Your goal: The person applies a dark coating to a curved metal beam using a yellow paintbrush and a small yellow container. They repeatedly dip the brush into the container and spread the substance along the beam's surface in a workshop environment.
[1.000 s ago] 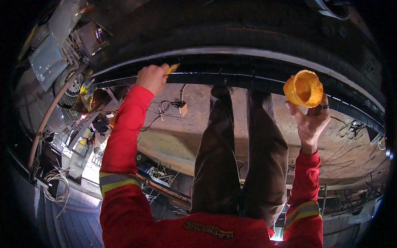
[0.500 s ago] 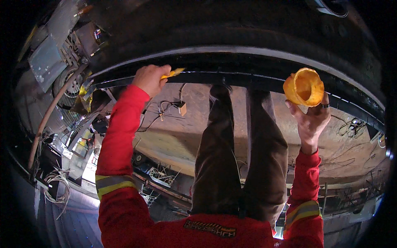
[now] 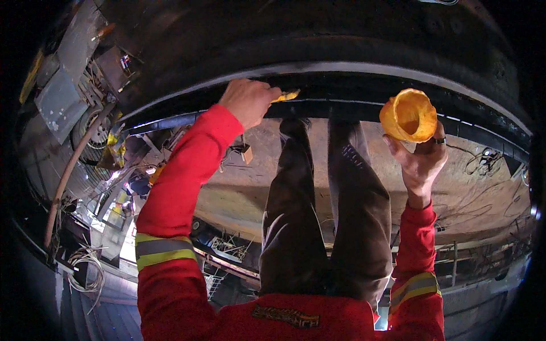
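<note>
My left hand [image 3: 249,102] is closed round a paintbrush [image 3: 288,96], whose yellow-orange end sticks out to the right. That end lies at or just over the long black beam [image 3: 344,85] that curves across in front of me; contact cannot be made out. At the right, my right hand [image 3: 422,167] holds a yellow-orange cup [image 3: 408,117] from below, its uneven rim tipped toward the view. The cup's inside is coated the same orange, with a darker patch at the bottom. Most of the brush handle is hidden in my left fist.
Below the beam are my legs [image 3: 296,210] and a brown floor [image 3: 239,187] with loose cables. A hose [image 3: 74,170], a grey metal sheet [image 3: 62,105] and a coil of wire [image 3: 86,264] sit at the left. Another cable bundle [image 3: 485,162] lies right.
My left hand has moved right along the beam with the paintbrush. The cup and my right hand have shifted slightly left in view.
</note>
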Tool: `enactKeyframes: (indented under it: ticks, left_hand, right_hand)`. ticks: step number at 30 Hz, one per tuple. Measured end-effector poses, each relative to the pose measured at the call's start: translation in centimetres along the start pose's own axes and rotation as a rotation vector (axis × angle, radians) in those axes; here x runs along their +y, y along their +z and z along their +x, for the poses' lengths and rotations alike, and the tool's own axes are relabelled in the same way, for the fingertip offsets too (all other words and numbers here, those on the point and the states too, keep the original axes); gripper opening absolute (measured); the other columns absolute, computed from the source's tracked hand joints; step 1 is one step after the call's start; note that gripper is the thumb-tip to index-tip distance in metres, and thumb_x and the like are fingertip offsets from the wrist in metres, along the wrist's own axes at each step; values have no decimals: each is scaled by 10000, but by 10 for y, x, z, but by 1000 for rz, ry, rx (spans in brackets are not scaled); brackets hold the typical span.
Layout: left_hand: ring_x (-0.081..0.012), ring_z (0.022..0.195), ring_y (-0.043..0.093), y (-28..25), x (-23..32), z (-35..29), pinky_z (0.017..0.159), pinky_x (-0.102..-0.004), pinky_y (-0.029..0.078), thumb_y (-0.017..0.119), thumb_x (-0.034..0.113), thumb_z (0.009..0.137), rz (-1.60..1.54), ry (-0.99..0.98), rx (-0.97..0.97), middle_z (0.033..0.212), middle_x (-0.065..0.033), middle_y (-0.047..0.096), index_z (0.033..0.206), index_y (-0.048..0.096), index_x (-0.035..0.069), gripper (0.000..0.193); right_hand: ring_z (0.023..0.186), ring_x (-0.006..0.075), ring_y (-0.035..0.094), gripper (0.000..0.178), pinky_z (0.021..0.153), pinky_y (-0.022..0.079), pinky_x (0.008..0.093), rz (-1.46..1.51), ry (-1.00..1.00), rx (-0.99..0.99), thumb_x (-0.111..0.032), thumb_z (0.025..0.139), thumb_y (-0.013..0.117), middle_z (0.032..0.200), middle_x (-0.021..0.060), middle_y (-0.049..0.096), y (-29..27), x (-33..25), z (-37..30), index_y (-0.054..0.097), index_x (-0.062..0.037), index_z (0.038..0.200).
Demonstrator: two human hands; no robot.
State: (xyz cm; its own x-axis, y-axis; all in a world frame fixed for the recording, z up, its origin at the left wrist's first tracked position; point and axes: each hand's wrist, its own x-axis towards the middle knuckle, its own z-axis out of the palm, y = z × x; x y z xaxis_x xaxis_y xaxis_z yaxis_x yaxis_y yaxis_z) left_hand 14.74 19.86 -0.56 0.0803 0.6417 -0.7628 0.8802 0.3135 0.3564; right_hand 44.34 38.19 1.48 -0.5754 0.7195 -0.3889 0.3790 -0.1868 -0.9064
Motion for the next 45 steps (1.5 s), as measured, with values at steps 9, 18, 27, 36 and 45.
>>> enactKeyframes:
  ticks: [9, 18, 27, 36, 45]
  left_hand:
    - [-374, 840, 663, -42, -16, -4, 731, -433, 514, 692, 206, 847, -308, -173, 90, 870, -186, 690, 938, 693, 39, 190]
    - [-387, 806, 659, 3, 29, 19, 732, -494, 511, 610, 288, 878, -59, -291, -33, 800, -182, 680, 880, 656, 64, 229]
    - [-381, 867, 666, -20, 24, 23, 787, -482, 517, 645, 278, 834, -74, -301, -86, 858, -180, 692, 919, 691, 69, 230]
    - [-370, 808, 668, -37, 9, 5, 738, -497, 524, 678, 242, 808, 67, -251, 33, 799, -163, 684, 969, 682, 105, 211]
    - [-357, 703, 670, -36, 24, -19, 641, -469, 531, 708, 204, 776, 102, -69, 7, 727, -149, 671, 984, 679, 106, 232]
  right_hand:
    - [1089, 210, 619, 636, 1000, 470, 360, 23, 45, 46, -119, 665, 900, 1143, 80, 629, -7, 0, -5, 584, -3, 1205]
    - [1089, 205, 621, 658, 1005, 464, 363, 40, 59, 44, -116, 653, 906, 1153, 84, 637, -7, 6, -6, 579, -11, 1214]
    - [1079, 207, 633, 645, 1001, 471, 361, 33, -10, 15, -126, 665, 896, 1143, 93, 648, -6, -2, -4, 583, -14, 1217]
    - [1083, 219, 635, 650, 1008, 466, 366, -1, 35, 35, -123, 666, 893, 1139, 96, 655, -10, 3, -12, 581, -5, 1223]
    - [1092, 219, 630, 648, 1019, 457, 365, 33, 17, 35, -90, 661, 890, 1144, 95, 651, -7, 5, -12, 581, -14, 1225]
